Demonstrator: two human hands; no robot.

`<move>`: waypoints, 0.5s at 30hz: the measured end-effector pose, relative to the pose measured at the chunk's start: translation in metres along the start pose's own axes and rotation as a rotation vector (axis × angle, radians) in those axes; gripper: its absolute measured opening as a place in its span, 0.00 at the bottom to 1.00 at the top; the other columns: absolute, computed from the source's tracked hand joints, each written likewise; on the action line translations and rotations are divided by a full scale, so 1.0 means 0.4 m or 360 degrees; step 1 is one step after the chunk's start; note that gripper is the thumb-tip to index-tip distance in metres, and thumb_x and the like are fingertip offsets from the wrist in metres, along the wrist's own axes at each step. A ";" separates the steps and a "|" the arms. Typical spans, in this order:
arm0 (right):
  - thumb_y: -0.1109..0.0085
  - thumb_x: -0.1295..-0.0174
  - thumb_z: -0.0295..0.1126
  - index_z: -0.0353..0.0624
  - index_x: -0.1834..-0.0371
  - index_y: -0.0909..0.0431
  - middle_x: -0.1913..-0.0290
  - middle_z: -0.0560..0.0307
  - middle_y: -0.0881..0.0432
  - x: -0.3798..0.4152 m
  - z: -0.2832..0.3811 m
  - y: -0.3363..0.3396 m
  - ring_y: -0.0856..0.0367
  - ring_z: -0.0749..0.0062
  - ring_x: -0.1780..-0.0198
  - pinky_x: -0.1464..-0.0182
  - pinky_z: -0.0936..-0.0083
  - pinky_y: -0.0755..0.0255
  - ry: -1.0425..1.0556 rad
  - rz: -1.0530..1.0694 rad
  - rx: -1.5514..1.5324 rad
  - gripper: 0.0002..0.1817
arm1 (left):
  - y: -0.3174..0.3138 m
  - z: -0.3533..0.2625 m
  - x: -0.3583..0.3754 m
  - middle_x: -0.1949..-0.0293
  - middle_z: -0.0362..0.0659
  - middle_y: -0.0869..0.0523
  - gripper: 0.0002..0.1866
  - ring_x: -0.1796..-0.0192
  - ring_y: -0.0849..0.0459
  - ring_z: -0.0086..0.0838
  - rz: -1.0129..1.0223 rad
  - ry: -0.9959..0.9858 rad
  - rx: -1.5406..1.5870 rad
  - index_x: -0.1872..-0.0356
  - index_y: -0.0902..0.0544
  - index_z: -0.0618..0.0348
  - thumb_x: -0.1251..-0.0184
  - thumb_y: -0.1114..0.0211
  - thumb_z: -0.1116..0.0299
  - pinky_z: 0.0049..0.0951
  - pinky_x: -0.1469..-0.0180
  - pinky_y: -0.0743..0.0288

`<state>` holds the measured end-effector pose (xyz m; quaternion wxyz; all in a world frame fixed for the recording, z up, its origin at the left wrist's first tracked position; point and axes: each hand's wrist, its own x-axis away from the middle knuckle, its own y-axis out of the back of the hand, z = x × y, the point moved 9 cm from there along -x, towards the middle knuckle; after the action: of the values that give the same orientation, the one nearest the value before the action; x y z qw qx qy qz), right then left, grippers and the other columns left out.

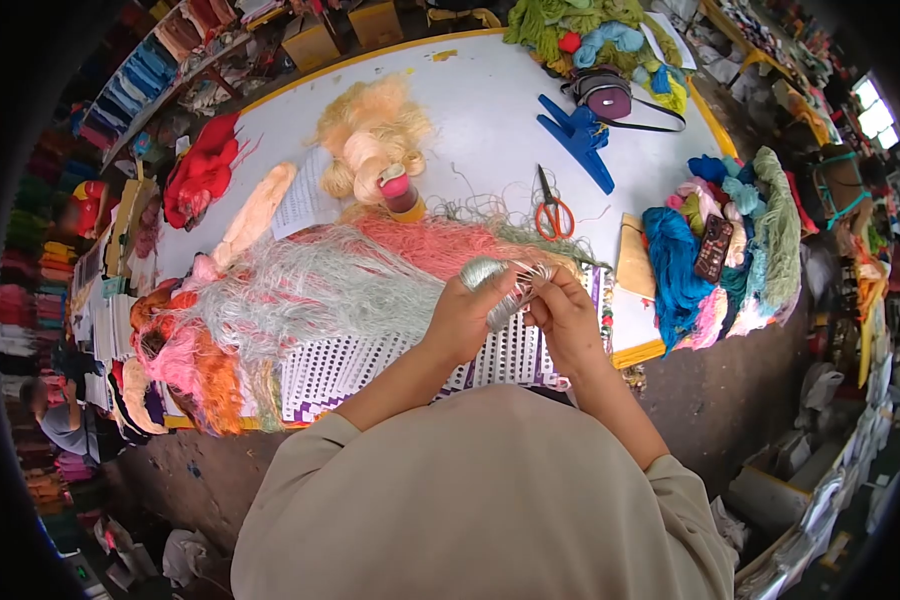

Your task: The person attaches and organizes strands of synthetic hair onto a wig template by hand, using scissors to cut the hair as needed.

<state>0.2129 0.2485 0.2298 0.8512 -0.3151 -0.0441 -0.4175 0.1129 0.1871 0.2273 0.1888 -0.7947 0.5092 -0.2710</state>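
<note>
My left hand is closed around a skein of shiny silver-grey thread, near the front edge of the table. Close by on the right, my right hand pinches strands at the skein's end, its fingertips together. Beneath and to the left of both hands spreads a loose tangle of pale grey thread. Salmon-pink thread lies just behind it. White cards with rows of dark dots stick out under the tangle along the front edge.
Scissors with orange handles, a blue plastic stand and a purple bag lie on the white table. A thread cone stands mid-table. Coloured skeins and a patterned phone are at the right.
</note>
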 end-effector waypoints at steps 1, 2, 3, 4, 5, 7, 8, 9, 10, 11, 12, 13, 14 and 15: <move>0.47 0.31 0.30 0.45 0.64 0.28 0.77 0.69 0.32 0.000 0.001 -0.001 0.39 0.86 0.78 0.70 0.83 0.34 0.0005 0.0015 0.0018 0.04 | -0.001 0.004 0.000 0.58 0.43 0.15 0.14 0.58 0.17 0.26 0.0045 0.0015 -0.0040 0.49 0.20 0.66 0.27 0.42 0.66 0.30 0.56 0.22; 0.47 0.31 0.30 0.45 0.64 0.28 0.77 0.69 0.32 0.000 0.001 -0.001 0.39 0.86 0.78 0.70 0.83 0.34 0.0005 0.0016 0.0021 0.04 | -0.004 0.008 0.000 0.58 0.43 0.15 0.14 0.58 0.17 0.26 0.0089 0.0028 -0.0080 0.49 0.20 0.66 0.27 0.42 0.67 0.30 0.56 0.22; 0.47 0.31 0.30 0.45 0.64 0.27 0.77 0.69 0.32 0.001 -0.002 -0.004 0.38 0.86 0.77 0.69 0.83 0.34 -0.0002 0.0030 -0.0039 0.04 | -0.005 0.010 -0.001 0.58 0.43 0.15 0.14 0.58 0.17 0.26 0.0089 0.0027 -0.0077 0.49 0.20 0.66 0.27 0.42 0.67 0.30 0.56 0.22; 0.47 0.31 0.30 0.45 0.64 0.27 0.77 0.69 0.32 0.002 -0.003 -0.007 0.37 0.85 0.76 0.68 0.82 0.34 -0.0010 0.0044 -0.0101 0.03 | -0.009 0.007 -0.002 0.57 0.44 0.15 0.14 0.57 0.16 0.27 0.0095 0.0011 -0.0027 0.49 0.20 0.66 0.28 0.41 0.67 0.30 0.55 0.22; 0.47 0.31 0.30 0.45 0.64 0.27 0.77 0.69 0.32 0.003 -0.002 -0.006 0.37 0.85 0.76 0.68 0.82 0.34 -0.0011 0.0043 -0.0100 0.03 | -0.013 0.004 -0.003 0.56 0.44 0.15 0.14 0.56 0.16 0.27 0.0102 -0.0003 0.0023 0.49 0.20 0.66 0.28 0.40 0.68 0.29 0.55 0.22; 0.49 0.32 0.30 0.45 0.64 0.27 0.76 0.68 0.30 0.006 -0.005 -0.013 0.36 0.85 0.75 0.67 0.82 0.33 -0.0102 0.0078 -0.0435 0.03 | -0.018 -0.001 -0.002 0.54 0.46 0.15 0.14 0.55 0.16 0.28 0.0049 -0.0017 0.0042 0.49 0.20 0.67 0.28 0.40 0.67 0.29 0.53 0.22; 0.49 0.32 0.30 0.45 0.64 0.27 0.76 0.68 0.30 0.008 0.003 -0.015 0.36 0.85 0.75 0.67 0.82 0.33 -0.0102 0.0078 -0.0433 0.03 | -0.017 -0.006 -0.001 0.53 0.47 0.15 0.14 0.54 0.16 0.28 -0.0002 -0.0033 0.0057 0.49 0.20 0.67 0.28 0.40 0.67 0.29 0.52 0.22; 0.49 0.32 0.30 0.45 0.64 0.27 0.74 0.68 0.29 0.011 0.007 -0.018 0.35 0.85 0.74 0.68 0.83 0.33 -0.0142 0.0064 -0.0485 0.03 | -0.021 -0.008 0.000 0.53 0.47 0.15 0.14 0.54 0.16 0.28 -0.0002 -0.0033 0.0058 0.49 0.20 0.67 0.28 0.40 0.67 0.29 0.52 0.22; 0.49 0.32 0.30 0.45 0.64 0.27 0.73 0.68 0.28 0.013 0.006 -0.018 0.35 0.85 0.74 0.68 0.83 0.33 -0.0182 0.0049 -0.0538 0.04 | -0.026 -0.012 0.001 0.51 0.48 0.16 0.16 0.52 0.16 0.30 0.0003 -0.0042 0.0072 0.48 0.21 0.69 0.28 0.41 0.66 0.30 0.49 0.22; 0.49 0.32 0.30 0.45 0.64 0.27 0.73 0.68 0.28 0.012 0.003 -0.013 0.35 0.85 0.74 0.68 0.83 0.33 -0.0181 0.0048 -0.0538 0.04 | -0.028 -0.014 0.001 0.49 0.50 0.16 0.17 0.50 0.16 0.31 0.0009 -0.0051 0.0086 0.47 0.22 0.70 0.27 0.43 0.65 0.31 0.47 0.23; 0.49 0.32 0.31 0.45 0.64 0.27 0.72 0.68 0.27 0.009 -0.007 -0.009 0.36 0.85 0.75 0.69 0.84 0.35 -0.0217 0.0089 -0.0600 0.04 | -0.022 -0.012 0.000 0.49 0.50 0.16 0.17 0.50 0.16 0.31 0.0010 -0.0051 0.0086 0.47 0.22 0.70 0.27 0.43 0.65 0.31 0.47 0.23; 0.49 0.32 0.31 0.45 0.64 0.27 0.72 0.69 0.26 0.006 -0.016 -0.004 0.37 0.86 0.76 0.70 0.84 0.36 -0.0252 0.0129 -0.0662 0.04 | -0.026 -0.008 -0.003 0.47 0.52 0.17 0.19 0.48 0.17 0.34 0.0102 -0.0026 0.0129 0.46 0.23 0.72 0.25 0.46 0.64 0.34 0.43 0.24; 0.49 0.32 0.31 0.45 0.64 0.27 0.72 0.69 0.26 0.000 -0.021 0.010 0.37 0.86 0.76 0.70 0.84 0.36 -0.0251 0.0130 -0.0661 0.04 | -0.032 -0.005 -0.004 0.46 0.54 0.18 0.21 0.45 0.18 0.36 0.0195 -0.0001 0.0173 0.44 0.25 0.74 0.24 0.49 0.64 0.37 0.40 0.26; 0.49 0.32 0.31 0.47 0.63 0.27 0.72 0.69 0.27 -0.004 -0.031 0.019 0.38 0.86 0.76 0.72 0.85 0.38 -0.0302 0.0167 -0.0791 0.03 | -0.028 -0.006 -0.007 0.46 0.54 0.18 0.21 0.45 0.18 0.36 0.0194 -0.0001 0.0173 0.44 0.25 0.74 0.24 0.49 0.64 0.37 0.40 0.26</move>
<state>0.2150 0.2460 0.2156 0.7602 -0.5539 -0.0034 -0.3394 0.1182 0.1942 0.2348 0.2481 -0.7509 0.5411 -0.2861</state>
